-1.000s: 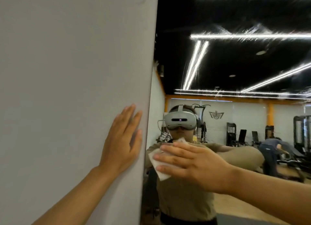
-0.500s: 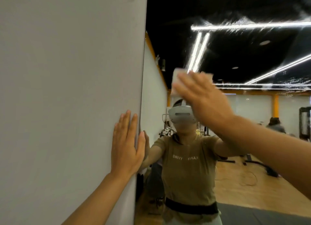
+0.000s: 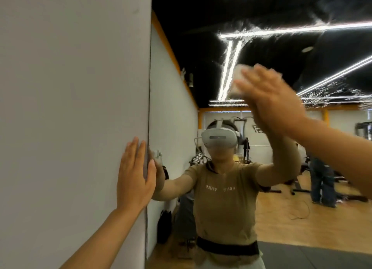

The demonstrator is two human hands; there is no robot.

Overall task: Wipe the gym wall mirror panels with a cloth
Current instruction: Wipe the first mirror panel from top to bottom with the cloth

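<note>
Pressing the cloth [image 3: 236,81] flat against the mirror [image 3: 261,37] high up, the right hand [image 3: 269,95] keeps fingers straight, likely to spread pressure. Left hand [image 3: 133,176] lies open-palmed on the wall [image 3: 70,107] at the mirror's left edge, seemingly bracing.

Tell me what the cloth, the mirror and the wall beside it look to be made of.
Cloth: pale, soft, likely fabric or paper; it is blurred, bunched under the right hand.
Mirror: glossy glass; it reflects the ceiling lights and the person, with smeary streaks near the lights.
Wall: smooth, matte grey, probably painted board or plaster; no reflection. The left hand rests flat on it.
</note>
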